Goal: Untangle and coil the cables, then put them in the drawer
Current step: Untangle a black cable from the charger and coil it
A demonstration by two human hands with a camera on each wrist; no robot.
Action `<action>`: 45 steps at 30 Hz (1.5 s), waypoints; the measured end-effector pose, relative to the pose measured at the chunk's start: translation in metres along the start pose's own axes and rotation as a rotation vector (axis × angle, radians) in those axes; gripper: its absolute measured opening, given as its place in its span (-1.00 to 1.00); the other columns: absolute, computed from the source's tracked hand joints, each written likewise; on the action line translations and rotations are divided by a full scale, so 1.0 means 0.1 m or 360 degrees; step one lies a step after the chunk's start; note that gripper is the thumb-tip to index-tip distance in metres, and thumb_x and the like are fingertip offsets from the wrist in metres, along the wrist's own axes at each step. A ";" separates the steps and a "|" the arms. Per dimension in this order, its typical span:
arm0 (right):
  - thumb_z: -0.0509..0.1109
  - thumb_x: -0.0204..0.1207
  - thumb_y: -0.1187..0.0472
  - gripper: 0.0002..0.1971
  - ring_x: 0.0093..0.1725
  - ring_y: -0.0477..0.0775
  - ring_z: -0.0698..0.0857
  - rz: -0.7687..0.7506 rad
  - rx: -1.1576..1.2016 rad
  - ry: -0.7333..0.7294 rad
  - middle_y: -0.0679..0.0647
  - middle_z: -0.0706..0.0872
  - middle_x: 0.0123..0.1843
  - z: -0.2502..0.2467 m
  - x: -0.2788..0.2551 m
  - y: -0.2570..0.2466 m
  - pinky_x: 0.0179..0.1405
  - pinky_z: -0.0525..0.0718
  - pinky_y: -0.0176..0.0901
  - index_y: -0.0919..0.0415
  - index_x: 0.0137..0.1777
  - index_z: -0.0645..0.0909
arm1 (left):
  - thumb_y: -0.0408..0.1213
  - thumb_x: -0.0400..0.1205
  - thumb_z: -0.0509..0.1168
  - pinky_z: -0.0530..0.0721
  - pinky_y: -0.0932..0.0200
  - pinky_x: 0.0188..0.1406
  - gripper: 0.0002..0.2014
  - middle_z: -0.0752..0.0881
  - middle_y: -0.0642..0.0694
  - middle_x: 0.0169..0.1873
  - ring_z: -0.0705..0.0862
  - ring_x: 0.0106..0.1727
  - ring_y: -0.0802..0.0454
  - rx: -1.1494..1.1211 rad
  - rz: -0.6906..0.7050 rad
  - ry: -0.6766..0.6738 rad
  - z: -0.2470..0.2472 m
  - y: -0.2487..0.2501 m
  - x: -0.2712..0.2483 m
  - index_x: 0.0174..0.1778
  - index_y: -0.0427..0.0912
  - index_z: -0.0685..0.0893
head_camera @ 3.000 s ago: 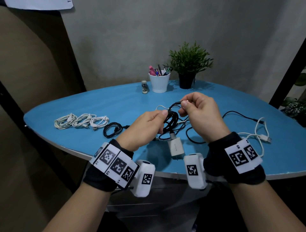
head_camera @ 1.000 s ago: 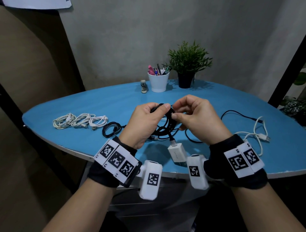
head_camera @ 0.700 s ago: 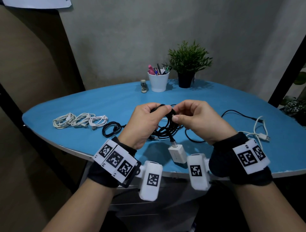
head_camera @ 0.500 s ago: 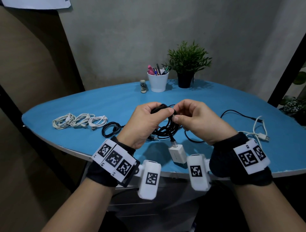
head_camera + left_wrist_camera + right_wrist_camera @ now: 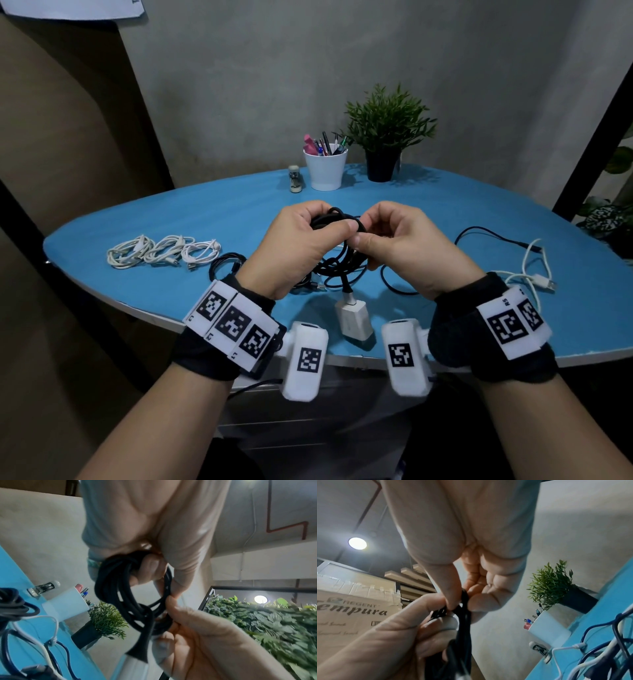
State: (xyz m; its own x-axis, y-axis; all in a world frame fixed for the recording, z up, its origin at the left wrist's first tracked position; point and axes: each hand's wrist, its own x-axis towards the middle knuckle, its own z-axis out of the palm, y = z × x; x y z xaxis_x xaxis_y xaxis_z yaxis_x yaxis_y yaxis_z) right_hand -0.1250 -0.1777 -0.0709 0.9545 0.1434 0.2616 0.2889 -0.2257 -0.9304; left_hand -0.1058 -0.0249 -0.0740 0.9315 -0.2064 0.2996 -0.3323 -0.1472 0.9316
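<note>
At twelve o'clock we see a white pen cup (image 5: 326, 170), a potted plant (image 5: 387, 132) at its right, a stapler (image 5: 294, 179) left.

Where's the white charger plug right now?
In the head view the white charger plug lies on the blue table near its front edge, centre, below the two hands and the black cable.

both hands (image 5: 171, 563) gripping coiled black cable (image 5: 120, 588), blue table (image 5: 17, 588) beside

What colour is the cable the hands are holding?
Black. The black cable, bunched in loops between both hands, shows best in the left wrist view.
</note>
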 end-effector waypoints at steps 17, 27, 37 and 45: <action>0.39 0.49 0.49 -0.89 -0.21 0.24 0.71 0.0069 0.0157 0.0232 0.38 0.74 -0.18 0.02 0.00 -0.01 0.00 0.76 0.13 0.32 -0.20 0.67 | -0.21 0.70 0.21 0.39 0.43 -0.58 -0.78 0.47 0.20 -0.75 0.44 -0.68 0.30 0.0045 -0.0091 -0.0090 0.01 -0.01 0.01 -0.21 -0.20 0.64; 0.46 0.43 0.48 -0.84 -0.34 -0.14 0.64 -0.0025 0.0081 0.0242 0.08 0.72 -0.32 0.00 0.02 -0.01 -0.23 0.66 -0.28 0.20 -0.23 0.71 | -0.09 0.66 0.25 0.41 0.12 -0.37 -0.78 0.46 0.17 -0.58 0.39 -0.52 0.18 0.0003 -0.0043 0.0051 0.05 -0.07 0.00 -0.20 -0.13 0.63; 0.50 0.35 0.49 -0.88 -0.40 -0.12 0.65 -0.0004 0.0288 0.0116 0.08 0.71 -0.39 -0.04 0.01 -0.02 -0.32 0.65 -0.33 0.30 -0.26 0.65 | -0.34 0.55 0.39 0.46 0.49 -0.53 -0.97 0.66 0.18 -0.57 0.54 -0.58 0.32 -0.0189 -0.0084 -0.0098 0.03 0.02 -0.07 -0.16 -0.18 0.67; 0.41 0.35 0.60 -0.83 -0.28 0.03 0.68 0.0053 0.0515 0.0073 0.17 0.75 -0.32 -0.07 0.00 -0.02 -0.17 0.70 -0.28 0.35 -0.23 0.69 | -0.26 0.60 0.35 0.42 0.49 -0.50 -0.93 0.56 0.25 -0.65 0.50 -0.59 0.34 -0.0009 -0.0039 -0.0133 -0.01 0.05 -0.07 -0.20 -0.10 0.66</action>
State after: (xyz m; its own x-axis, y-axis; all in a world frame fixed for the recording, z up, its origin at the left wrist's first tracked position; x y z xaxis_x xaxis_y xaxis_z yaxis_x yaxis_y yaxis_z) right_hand -0.1247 -0.1837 -0.0670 0.9675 0.0960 0.2338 0.2256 0.0894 -0.9701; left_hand -0.1139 -0.0229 -0.0716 0.9235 -0.2830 0.2590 -0.3087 -0.1475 0.9396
